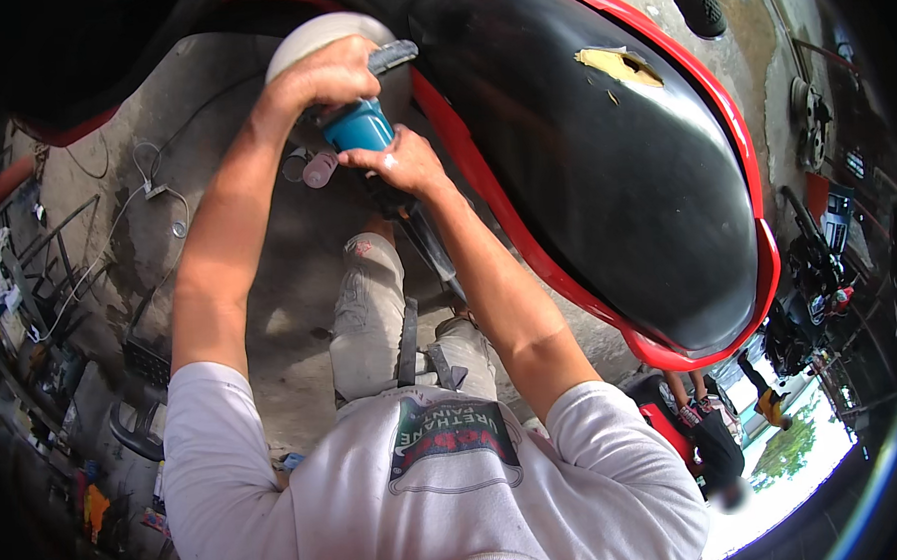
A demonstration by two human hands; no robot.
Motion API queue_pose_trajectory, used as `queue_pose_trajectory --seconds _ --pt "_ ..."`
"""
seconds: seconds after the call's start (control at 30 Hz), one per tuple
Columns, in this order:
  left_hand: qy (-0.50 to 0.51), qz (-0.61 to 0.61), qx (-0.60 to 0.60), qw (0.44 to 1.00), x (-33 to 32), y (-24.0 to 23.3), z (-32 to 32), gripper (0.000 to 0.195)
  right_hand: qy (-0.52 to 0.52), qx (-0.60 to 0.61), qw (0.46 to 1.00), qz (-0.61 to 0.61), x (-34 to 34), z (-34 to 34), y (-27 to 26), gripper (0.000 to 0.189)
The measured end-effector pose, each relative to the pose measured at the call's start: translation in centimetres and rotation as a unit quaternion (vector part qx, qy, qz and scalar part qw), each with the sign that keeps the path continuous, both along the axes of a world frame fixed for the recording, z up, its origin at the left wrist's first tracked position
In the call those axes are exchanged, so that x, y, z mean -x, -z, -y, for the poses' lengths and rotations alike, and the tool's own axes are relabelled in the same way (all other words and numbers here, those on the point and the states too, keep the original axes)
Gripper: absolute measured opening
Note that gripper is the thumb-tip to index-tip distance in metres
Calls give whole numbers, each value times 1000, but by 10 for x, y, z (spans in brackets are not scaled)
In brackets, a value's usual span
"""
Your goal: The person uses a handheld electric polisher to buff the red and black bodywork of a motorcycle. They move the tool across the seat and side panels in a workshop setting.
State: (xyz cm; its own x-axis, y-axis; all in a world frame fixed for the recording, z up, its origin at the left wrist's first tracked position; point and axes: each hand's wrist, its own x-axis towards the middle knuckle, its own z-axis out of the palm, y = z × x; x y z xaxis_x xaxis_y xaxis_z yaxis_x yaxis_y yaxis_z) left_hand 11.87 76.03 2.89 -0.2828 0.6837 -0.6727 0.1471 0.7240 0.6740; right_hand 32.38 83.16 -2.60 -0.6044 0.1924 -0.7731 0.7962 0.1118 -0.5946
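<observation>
A teal and black power polisher (359, 128) is held in both hands, its pale round pad (325, 38) at the top, close to the red and black scooter. My left hand (334, 73) grips the grey side handle (394, 56) beside the pad. Around the teal and black body of the tool, nearer to me, is my right hand (406, 162). The scooter's long black seat (601, 168), torn with yellow foam (619, 66) showing, lies to the right, edged by glossy red body panels (481, 173). Whether the pad touches a panel cannot be told.
A pink-topped bottle (320, 170) stands on the concrete floor below the tool. A pale cord (109, 246) with a connector runs across the floor at left, near metal frames and clutter. A wheel (811, 123), a parked motorcycle (802, 302) and people (714, 433) are at right.
</observation>
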Motion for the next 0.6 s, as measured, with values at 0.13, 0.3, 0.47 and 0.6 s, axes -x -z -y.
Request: queue_pose_trajectory --seconds 0.13,0.3,0.47,0.6 --pt "15 -64 -118 991 -78 -6 1 25 -27 -48 997 49 -67 -6 -52 107" --pt "96 -11 -21 995 -142 -47 -16 36 5 -35 998 46 -146 -3 -69 119" --pt "25 -23 -43 998 -113 -37 -10 34 -55 -50 996 56 -105 -21 -60 118" --pt "-33 24 1 999 -44 -17 -1 22 -47 -24 998 25 -38 -11 -24 109"
